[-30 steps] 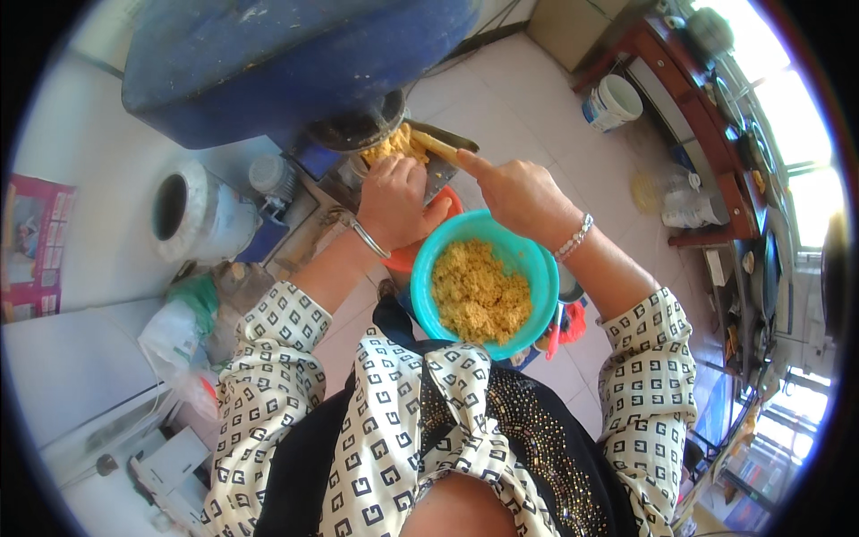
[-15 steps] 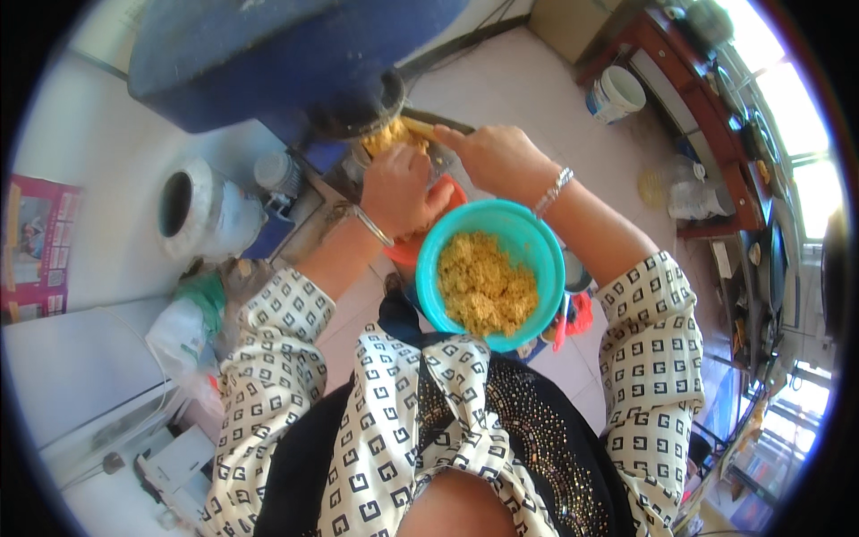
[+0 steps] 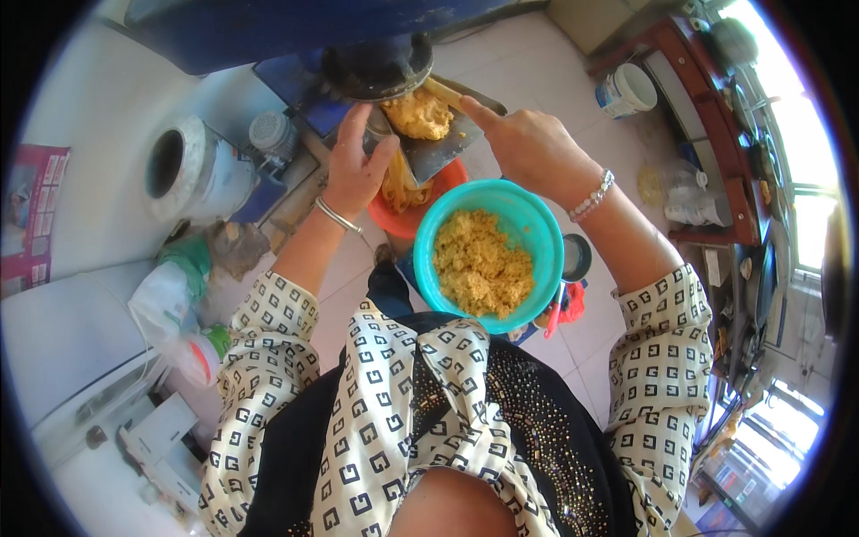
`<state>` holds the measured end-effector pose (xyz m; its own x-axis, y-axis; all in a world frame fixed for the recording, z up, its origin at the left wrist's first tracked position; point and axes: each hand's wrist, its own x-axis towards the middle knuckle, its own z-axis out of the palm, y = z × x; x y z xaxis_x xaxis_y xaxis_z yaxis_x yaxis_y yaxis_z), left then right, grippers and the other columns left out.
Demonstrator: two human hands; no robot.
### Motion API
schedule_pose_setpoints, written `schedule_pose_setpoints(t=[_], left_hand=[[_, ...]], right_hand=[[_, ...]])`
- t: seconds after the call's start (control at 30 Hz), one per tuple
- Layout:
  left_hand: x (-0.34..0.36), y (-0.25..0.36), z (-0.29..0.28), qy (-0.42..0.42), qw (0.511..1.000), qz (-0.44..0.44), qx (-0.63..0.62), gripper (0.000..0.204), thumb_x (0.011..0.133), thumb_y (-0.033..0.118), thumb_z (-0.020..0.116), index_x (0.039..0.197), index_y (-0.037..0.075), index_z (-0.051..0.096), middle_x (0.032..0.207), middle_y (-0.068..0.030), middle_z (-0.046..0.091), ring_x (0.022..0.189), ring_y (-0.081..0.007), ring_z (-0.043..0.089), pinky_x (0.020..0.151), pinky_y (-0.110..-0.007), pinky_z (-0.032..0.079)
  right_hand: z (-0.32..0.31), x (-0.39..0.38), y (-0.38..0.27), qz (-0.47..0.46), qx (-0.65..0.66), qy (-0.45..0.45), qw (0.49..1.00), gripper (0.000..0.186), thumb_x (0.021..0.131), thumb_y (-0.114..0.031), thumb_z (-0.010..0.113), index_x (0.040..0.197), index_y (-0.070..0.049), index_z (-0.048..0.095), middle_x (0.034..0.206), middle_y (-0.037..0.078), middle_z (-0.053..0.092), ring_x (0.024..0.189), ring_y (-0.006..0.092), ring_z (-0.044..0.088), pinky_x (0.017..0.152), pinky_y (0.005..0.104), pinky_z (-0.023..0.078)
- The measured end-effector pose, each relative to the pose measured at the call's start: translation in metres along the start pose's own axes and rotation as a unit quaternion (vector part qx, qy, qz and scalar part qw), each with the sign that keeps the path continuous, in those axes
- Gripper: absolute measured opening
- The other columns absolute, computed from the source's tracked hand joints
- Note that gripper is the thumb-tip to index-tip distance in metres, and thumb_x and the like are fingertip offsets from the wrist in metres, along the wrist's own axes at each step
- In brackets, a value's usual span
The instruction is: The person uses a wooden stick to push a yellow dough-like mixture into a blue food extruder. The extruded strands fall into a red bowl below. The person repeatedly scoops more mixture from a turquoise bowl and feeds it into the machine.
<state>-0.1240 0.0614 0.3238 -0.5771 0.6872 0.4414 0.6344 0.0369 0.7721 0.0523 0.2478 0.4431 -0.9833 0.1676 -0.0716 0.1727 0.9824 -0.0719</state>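
My left hand is open, thumb and fingers apart, its fingertips beside the dark round mouth of a blue machine. Below that mouth a lump of yellow dough lies on a dark metal tray. With index finger stretched along it, my right hand grips a pale wooden stick whose far end reaches the machine mouth, just above the dough. Yellow strips hang past the tray into an orange basin. Nearer me, a turquoise bowl holds crumbly yellow dough.
Left of the machine stand a white drum and a grey motor. Plastic bags lie at the left. A white bucket stands on the tiled floor at the far right, near a red-brown counter. A small dark pan sits beside the turquoise bowl.
My left hand has drawn back from the dough and spread its fingers, uncovering the lump and the strips. My right hand has shifted slightly right. The view has tilted, moving the machine up.
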Motion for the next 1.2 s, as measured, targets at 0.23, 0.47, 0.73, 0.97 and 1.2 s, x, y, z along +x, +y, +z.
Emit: schedule_pose_setpoints(t=[0.23, 0.47, 0.73, 0.97, 1.2], left_hand=[[0.007, -0.006, 0.006, 0.008, 0.994, 0.096, 0.054, 0.064, 0.095, 0.03, 0.062, 0.143, -0.005, 0.041, 0.147, -0.0241, 0.044, 0.138, -0.0394, 0.04, 0.115, -0.042, 0.031], [0.007, 0.012, 0.015, 0.025, 0.98, 0.154, 0.126, 0.075, 0.093, 0.044, 0.062, 0.138, -0.012, 0.041, 0.143, -0.031, 0.043, 0.133, -0.0466, 0.041, 0.112, -0.05, 0.032], [0.009, 0.014, 0.009, -0.01, 0.948, 0.19, 0.256, 0.079, 0.091, 0.053, 0.061, 0.135, -0.011, 0.047, 0.134, -0.0307, 0.051, 0.128, -0.0473, 0.045, 0.109, -0.053, 0.033], [-0.014, 0.046, -0.001, -0.055, 0.927, 0.279, 0.245, 0.064, 0.091, 0.034, 0.065, 0.137, -0.008, 0.048, 0.139, -0.0256, 0.05, 0.129, -0.0433, 0.048, 0.112, -0.049, 0.034], [-0.096, 0.05, 0.08, -0.362, 0.911, 0.185, 0.072, 0.037, 0.084, 0.011, 0.067, 0.119, 0.001, 0.06, 0.125, -0.0153, 0.06, 0.123, -0.0351, 0.054, 0.106, -0.045, 0.043]], right_hand=[[0.003, -0.005, 0.008, 0.004, 0.009, 0.019, 1.0, 0.066, 0.086, -0.01, 0.059, 0.149, -0.008, 0.04, 0.065, 0.014, 0.063, 0.061, 0.0303, 0.067, 0.053, 0.0402, 0.052], [0.002, -0.021, 0.014, 0.044, 0.047, 0.007, 0.998, 0.059, 0.088, -0.009, 0.057, 0.145, -0.011, 0.046, 0.065, 0.014, 0.063, 0.06, 0.0301, 0.066, 0.053, 0.0411, 0.052], [0.01, 0.015, 0.008, -0.014, 0.036, 0.017, 0.999, 0.047, 0.088, -0.01, 0.059, 0.134, -0.006, 0.053, 0.08, 0.015, 0.069, 0.076, 0.0327, 0.07, 0.062, 0.0425, 0.055], [-0.017, -0.036, 0.016, 0.024, 0.049, 0.045, 0.997, 0.052, 0.09, -0.007, 0.057, 0.141, -0.012, 0.052, 0.081, 0.017, 0.069, 0.071, 0.031, 0.069, 0.061, 0.0396, 0.055], [0.01, -0.166, 0.027, 0.184, 0.303, 0.162, 0.921, 0.039, 0.096, -0.012, 0.057, 0.134, -0.008, 0.06, 0.072, 0.017, 0.067, 0.055, 0.0263, 0.065, 0.054, 0.0359, 0.053]])
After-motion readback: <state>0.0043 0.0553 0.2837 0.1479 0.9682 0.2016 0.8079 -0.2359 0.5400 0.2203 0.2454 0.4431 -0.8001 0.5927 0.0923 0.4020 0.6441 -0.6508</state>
